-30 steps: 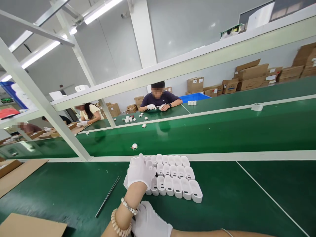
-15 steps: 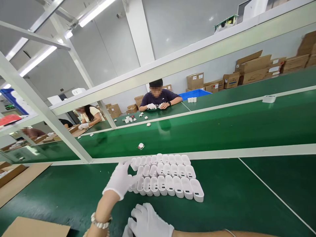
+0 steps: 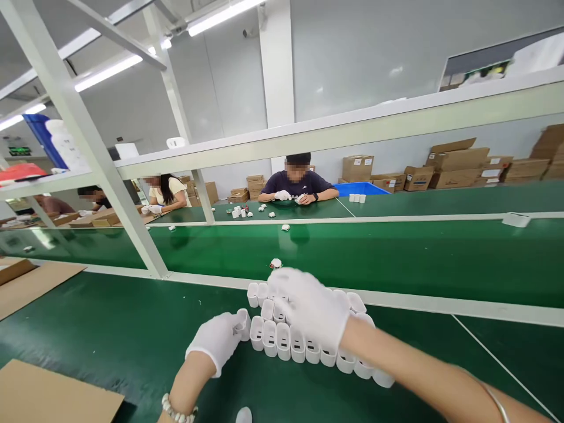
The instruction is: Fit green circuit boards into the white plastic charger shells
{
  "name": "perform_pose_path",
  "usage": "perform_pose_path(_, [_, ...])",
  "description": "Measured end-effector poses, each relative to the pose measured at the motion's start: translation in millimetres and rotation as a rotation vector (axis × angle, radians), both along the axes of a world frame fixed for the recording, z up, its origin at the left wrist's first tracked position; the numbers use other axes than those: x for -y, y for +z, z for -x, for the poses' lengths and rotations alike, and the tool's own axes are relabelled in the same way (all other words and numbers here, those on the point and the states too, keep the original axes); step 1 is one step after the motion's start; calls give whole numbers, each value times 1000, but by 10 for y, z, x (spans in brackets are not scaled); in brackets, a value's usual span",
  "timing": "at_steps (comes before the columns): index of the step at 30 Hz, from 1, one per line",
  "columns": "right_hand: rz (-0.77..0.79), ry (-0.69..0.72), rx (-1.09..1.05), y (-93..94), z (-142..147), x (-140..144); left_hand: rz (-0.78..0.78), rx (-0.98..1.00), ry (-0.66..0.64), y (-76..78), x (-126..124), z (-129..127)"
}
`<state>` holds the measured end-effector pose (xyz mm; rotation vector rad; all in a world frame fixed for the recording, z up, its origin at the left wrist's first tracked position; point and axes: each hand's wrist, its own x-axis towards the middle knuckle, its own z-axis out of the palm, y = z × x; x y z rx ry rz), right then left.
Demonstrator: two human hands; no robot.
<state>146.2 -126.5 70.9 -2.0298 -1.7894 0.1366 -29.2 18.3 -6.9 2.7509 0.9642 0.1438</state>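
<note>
Both my hands wear white gloves. Several white plastic housings (image 3: 283, 341), open-topped with small dark slots, stand in three rows on the green tabletop. My left hand (image 3: 215, 339) is closed, thumb and fingers pinching the housing (image 3: 243, 325) at the left end of the nearest row. My right hand (image 3: 311, 305) reaches across the rows, over the middle and back housings, and hides many of them. Its fingertips are smeared and point down at the back row, so whether they grip anything does not show. Just behind them, a small white round part (image 3: 275, 264) lies on the green belt.
A pale rail (image 3: 409, 302) separates the tabletop from the belt (image 3: 396, 252). Cardboard (image 3: 57, 393) lies at lower left. A slanted white post (image 3: 118, 194) rises on the left beneath a shelf. Across the belt, a gloved co-worker (image 3: 297, 182) handles small white parts.
My right hand has moved from the near edge up over the rows. My left hand has settled on the nearest row's left-end housing. The camera view has shifted and levelled.
</note>
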Motion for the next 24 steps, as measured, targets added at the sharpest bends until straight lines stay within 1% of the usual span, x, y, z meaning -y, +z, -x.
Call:
perform_pose_path(1, [15,-73,3,15,-190,-117,-8,-35,12,5,-21,-15])
perform_pose_path(3, [89,-210,2,-40,-546,-364,-18,-86,25,18,-54,-55])
perform_pose_path(5, [182,-326,4,-156,-827,-584,-24,-105,23,31,-65,-109])
perform_pose_path(7, [281,-376,-2,-286,-1009,-749,-31,-121,7,44,-59,-167])
perform_pose_path(9, [365,-358,-13,-403,-1099,-861,-37,-134,-23,60,-45,-215])
perform_pose_path(11, [424,-321,-10,-501,-1131,-942,-43,-149,-58,84,-30,-244])
perform_pose_path(15, [488,-306,36,-630,-1169,-1077,-40,-173,-102,154,20,-261])
perform_pose_path(18, [503,-337,50,-681,-1243,-1141,-25,-173,-114,204,61,-272])
perform_pose_path(20, [495,-349,49,-709,-1306,-1142,-14,-159,-118,206,68,-286])
perform_pose_path(24, [452,-345,30,-758,-1435,-1046,17,-103,-131,106,18,-309])
